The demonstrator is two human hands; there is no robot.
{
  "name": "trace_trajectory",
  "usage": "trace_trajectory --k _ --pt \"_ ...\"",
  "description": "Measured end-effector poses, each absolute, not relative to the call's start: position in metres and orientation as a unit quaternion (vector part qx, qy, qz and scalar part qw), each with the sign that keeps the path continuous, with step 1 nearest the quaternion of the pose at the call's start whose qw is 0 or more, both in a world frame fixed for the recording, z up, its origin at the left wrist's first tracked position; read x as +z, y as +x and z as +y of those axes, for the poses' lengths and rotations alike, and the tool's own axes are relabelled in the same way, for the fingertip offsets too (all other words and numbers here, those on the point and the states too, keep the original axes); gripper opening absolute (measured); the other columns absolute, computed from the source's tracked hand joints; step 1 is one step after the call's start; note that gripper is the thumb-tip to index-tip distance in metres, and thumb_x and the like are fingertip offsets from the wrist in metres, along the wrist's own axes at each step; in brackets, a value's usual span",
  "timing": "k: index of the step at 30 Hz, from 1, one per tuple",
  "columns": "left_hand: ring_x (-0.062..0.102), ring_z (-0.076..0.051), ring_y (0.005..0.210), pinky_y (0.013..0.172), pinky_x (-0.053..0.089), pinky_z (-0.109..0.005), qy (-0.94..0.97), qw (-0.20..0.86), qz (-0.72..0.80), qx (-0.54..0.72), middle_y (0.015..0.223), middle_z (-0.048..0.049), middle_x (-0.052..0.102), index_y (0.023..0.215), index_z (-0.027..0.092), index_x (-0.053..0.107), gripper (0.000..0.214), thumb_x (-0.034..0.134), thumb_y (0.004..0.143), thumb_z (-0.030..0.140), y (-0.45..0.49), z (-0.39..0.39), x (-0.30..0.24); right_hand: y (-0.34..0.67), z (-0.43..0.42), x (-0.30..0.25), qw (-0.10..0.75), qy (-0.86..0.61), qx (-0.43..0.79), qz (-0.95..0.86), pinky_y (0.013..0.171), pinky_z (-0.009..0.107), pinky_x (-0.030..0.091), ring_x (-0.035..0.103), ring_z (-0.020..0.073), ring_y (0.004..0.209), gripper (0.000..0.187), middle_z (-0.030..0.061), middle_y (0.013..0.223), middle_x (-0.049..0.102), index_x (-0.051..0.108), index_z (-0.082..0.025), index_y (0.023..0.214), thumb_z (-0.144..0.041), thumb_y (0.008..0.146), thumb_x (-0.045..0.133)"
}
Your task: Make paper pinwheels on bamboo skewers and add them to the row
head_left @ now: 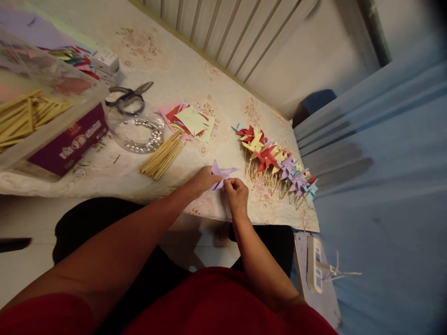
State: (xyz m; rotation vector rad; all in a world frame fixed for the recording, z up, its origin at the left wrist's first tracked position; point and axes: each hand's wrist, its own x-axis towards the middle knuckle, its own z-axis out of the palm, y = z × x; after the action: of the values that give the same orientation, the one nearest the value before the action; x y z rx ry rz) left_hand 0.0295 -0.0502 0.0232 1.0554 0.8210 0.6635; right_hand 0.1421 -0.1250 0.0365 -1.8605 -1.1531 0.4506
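Note:
Close to the table's front edge, both my hands are on a purple paper pinwheel (217,168). My left hand (206,179) grips it from the left, with the thumb over its middle. The fingers of my right hand (237,193) pinch its lower right side; whether they also hold a pin or stick is hidden. To the left lies a bundle of thin wooden sticks (162,156). Behind it is a stack of coloured paper squares (192,121). Finished-looking paper pinwheels (267,157) on sticks lie in a row to the right.
A round clear dish (139,135) holds shiny metal pins, with dark-handled scissors (129,97) resting at its rim. A clear plastic box (59,139) of sticks fills the left. A power strip (316,265) sits right of the table, beside a blue curtain (384,153).

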Motion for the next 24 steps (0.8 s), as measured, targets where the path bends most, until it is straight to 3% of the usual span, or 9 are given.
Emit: trace_trajectory --k 24 --pt "0.037 -0.008 0.054 0.053 0.028 -0.022 0.512 0.719 0.368 0.293 0.059 0.0050 0.045 0.069 0.014 0.057 0.007 0.060 0.064 0.017 0.0318 -0.0498 0.0170 0.1450 -0.1229 0.0340 0.426 -0.772 0.185 -0.434 0.062 0.027 0.038 0.046 0.0134 0.059 0.021 -0.0037 0.058 0.053 0.054 -0.020 0.058 -0.037 0.072 0.055"
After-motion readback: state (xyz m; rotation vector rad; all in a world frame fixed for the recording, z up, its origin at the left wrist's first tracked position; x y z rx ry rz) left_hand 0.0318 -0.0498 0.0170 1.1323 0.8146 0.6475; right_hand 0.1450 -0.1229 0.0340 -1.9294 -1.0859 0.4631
